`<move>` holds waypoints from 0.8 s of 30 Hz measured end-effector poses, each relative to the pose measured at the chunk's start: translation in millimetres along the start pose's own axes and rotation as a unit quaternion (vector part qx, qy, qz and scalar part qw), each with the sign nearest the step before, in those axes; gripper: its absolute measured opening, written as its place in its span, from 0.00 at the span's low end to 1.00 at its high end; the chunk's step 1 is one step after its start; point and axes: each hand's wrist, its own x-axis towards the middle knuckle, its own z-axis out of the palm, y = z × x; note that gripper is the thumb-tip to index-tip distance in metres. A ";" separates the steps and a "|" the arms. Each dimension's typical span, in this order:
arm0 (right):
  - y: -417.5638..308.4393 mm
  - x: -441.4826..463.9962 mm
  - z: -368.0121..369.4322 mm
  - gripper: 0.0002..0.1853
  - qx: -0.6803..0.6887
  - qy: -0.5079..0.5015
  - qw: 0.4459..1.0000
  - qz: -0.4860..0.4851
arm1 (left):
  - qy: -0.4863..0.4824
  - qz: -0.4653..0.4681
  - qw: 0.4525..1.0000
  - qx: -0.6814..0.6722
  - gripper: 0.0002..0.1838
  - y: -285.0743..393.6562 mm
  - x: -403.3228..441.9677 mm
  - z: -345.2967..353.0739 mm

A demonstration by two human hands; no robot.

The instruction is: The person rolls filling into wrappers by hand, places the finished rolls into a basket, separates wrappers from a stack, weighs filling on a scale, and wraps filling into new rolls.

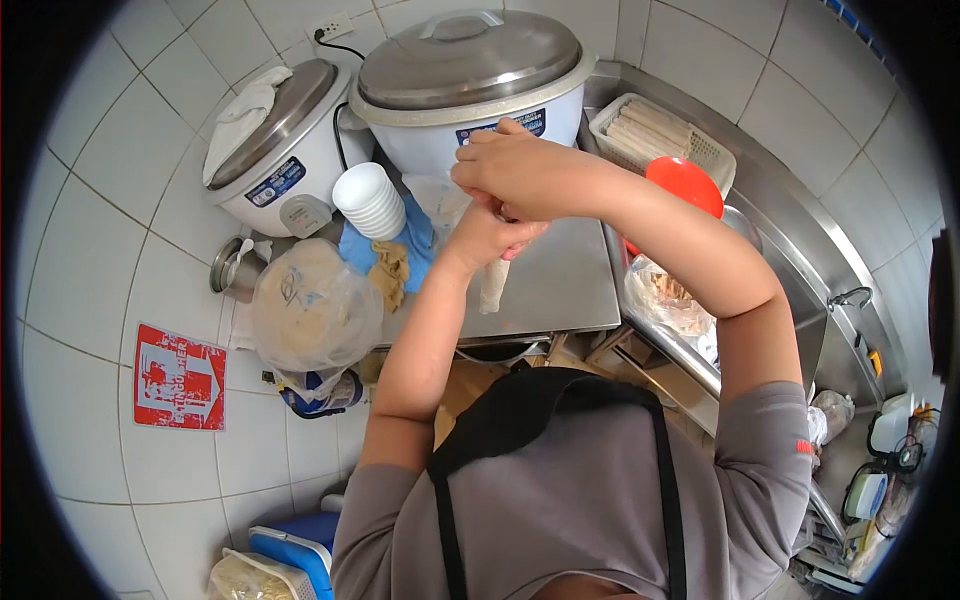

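My left hand (487, 240) is closed around a pale, thin wrapped roll (493, 286), whose lower end hangs down over the steel table (560, 285). Just above it, my right hand (515, 172) has its fingers curled together, close against the left hand. What the right fingers grip is hidden behind the hand itself. A clear plastic bag (432, 196) lies beside both hands. To its left, a stack of white foam cups (370, 200) stands by a blue cloth (410, 245) and a crumpled brown cloth (389, 275).
Two large rice cookers (465, 75) (270, 140) stand at the back. On the right are a basket (718, 165) of similar pale rolls, a red bowl (686, 182) and bagged food (665, 298). A big plastic bag (318, 305) sits at the table's left.
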 end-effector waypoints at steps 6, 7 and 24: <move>19.8 4.0 10.7 0.17 0.082 0.022 0.995 0.046 | 0.057 0.013 0.998 -0.004 0.06 -17.1 10.6 -6.0; 30.1 1.6 17.5 0.17 0.146 0.092 0.983 0.066 | 0.077 0.035 0.996 -0.017 0.06 -9.9 11.4 -5.0; 45.9 -61.1 13.8 0.16 0.002 -0.092 0.975 0.204 | -0.102 -0.002 0.883 -0.458 0.54 -35.3 -18.0 -39.6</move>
